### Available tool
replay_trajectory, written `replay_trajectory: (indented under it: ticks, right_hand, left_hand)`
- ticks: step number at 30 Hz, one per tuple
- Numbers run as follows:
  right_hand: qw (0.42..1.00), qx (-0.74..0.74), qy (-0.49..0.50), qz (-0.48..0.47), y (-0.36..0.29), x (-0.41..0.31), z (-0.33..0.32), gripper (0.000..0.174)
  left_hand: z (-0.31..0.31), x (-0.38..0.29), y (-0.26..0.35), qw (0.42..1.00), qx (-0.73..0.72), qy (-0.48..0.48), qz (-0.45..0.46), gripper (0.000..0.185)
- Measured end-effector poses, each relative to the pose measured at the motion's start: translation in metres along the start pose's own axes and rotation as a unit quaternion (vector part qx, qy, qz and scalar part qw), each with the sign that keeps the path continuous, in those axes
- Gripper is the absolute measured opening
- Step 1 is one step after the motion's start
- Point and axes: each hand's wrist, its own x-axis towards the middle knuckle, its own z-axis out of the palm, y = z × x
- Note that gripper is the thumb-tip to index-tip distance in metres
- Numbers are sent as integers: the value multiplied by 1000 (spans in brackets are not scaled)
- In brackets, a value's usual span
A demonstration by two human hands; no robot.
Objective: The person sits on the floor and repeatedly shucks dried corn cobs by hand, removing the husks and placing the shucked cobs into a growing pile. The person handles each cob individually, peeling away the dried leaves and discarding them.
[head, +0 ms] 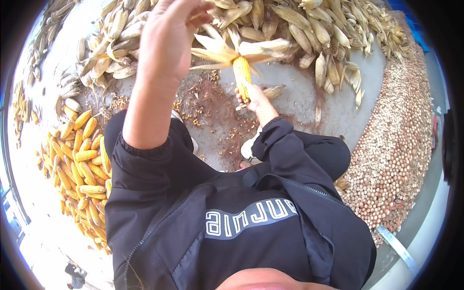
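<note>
My right hand grips the lower end of a yellow ear of corn, out in front of my knees. Its pale dry husk is peeled back and fans out from the far end of the ear. Raised close to the camera, my left hand is apart from that ear and has its fingers bent. The top edge of the view cuts off part of it, so whether anything is in it is hidden. Beyond both hands lies a heap of ears in dry husks.
Husked yellow ears are piled at my left. A long stack of corn cobs runs along my right, ends facing up. Loose kernels and reddish corn silk litter the grey floor between my white shoes.
</note>
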Motion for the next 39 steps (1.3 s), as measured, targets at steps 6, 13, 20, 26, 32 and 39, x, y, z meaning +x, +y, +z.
replay_trajectory:
  ticks: [6, 13, 20, 26, 32, 39]
  right_hand:
    - [954, -77, -72, -281, -83, -90, 55, 35]
    - [798, -370, -69, -471, -119, -155, 66, 63]
    - [702, -434, -25, -564, -138, -190, 60, 48]
    - [823, -336, -139, -437, -146, -181, 53, 46]
    - [838, -321, -81, -434, -125, -163, 45, 40]
    - [917, 3, -79, -392, -139, -169, 74, 34]
  left_hand:
    - [-1, -8, -44, 981, 117, -132, -86, 23]
    - [31, -32, -80, 985, 107, -115, -71, 36]
    - [36, -31, -85, 906, 335, -210, 151, 39]
    - [29, -33, -92, 898, 348, -262, 64, 33]
    - [40, -38, -83, 701, 591, -350, 193, 30]
    - [51, -59, -89, 763, 575, -281, 94, 71]
